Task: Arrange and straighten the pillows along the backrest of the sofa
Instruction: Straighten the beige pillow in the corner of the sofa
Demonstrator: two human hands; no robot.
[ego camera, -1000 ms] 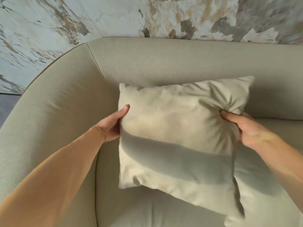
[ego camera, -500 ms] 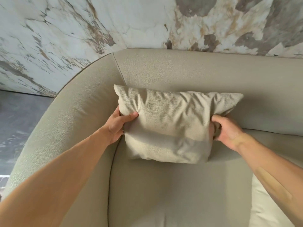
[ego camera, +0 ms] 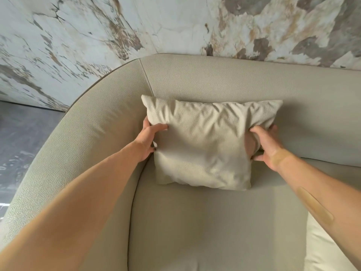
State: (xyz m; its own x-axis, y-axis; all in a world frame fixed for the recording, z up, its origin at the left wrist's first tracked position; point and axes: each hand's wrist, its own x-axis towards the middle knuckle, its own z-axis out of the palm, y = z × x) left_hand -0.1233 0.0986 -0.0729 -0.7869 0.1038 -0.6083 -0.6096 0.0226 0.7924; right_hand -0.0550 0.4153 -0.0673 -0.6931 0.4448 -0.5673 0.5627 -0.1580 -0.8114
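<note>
A cream square pillow [ego camera: 203, 145] stands on the seat of the beige sofa [ego camera: 214, 83], leaning against the backrest near the left corner. My left hand [ego camera: 149, 139] grips its left edge, thumb on the front face. My right hand [ego camera: 265, 145] pinches the right edge, bunching the fabric there. The pillow's top edge is wrinkled and its bottom edge rests on the seat cushion [ego camera: 214, 227].
A second, paler pillow [ego camera: 320, 249] shows at the lower right on the seat. The curved armrest [ego camera: 78, 153] wraps round on the left. A marbled wall [ego camera: 156, 24] rises behind the sofa, and dark floor [ego camera: 21, 137] lies beyond the armrest.
The pillow went from held above the seat to set down against the backrest. Over the last half second it stands a little more upright, both hands still on its sides.
</note>
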